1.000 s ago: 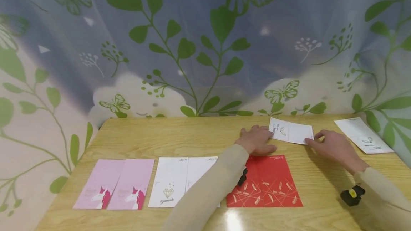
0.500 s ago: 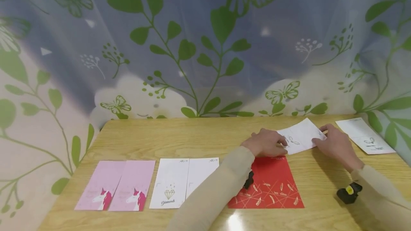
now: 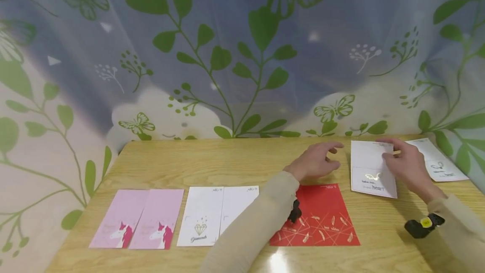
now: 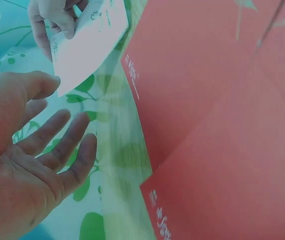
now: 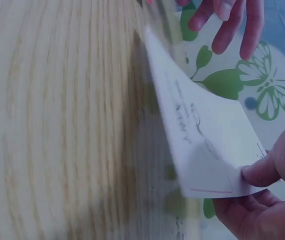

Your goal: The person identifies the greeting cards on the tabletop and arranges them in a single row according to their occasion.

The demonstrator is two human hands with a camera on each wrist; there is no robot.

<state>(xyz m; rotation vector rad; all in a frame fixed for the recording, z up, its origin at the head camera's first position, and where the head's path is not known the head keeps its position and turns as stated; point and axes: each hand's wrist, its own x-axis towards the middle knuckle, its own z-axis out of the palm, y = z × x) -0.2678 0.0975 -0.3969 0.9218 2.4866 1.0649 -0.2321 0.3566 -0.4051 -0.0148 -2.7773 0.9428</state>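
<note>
My right hand (image 3: 409,165) pinches a white card (image 3: 373,180) by its right edge, thumb on the front and fingers behind. The card stands upright in the head view, with gold wings and dark lettering on its lower half. In the right wrist view the card (image 5: 207,140) bends slightly and is held over the wood. My left hand (image 3: 315,161) is off the card, to its left, above the back edge of the red cards (image 3: 322,214). Its fingers (image 4: 72,137) are spread and hold nothing. A matching white card (image 3: 443,165) lies behind my right hand, partly hidden by it.
On the wooden table (image 3: 212,161), two pink unicorn cards (image 3: 155,218) lie at the left. Beside them are two white cards (image 3: 201,214) with a diamond print, partly covered by my left sleeve (image 3: 250,226). A leaf-patterned curtain (image 3: 235,54) hangs along the back edge.
The white card was between both hands and has been turned from sideways to upright. My left hand has let go of it. My right hand has carried it rightward, toward the other white card.
</note>
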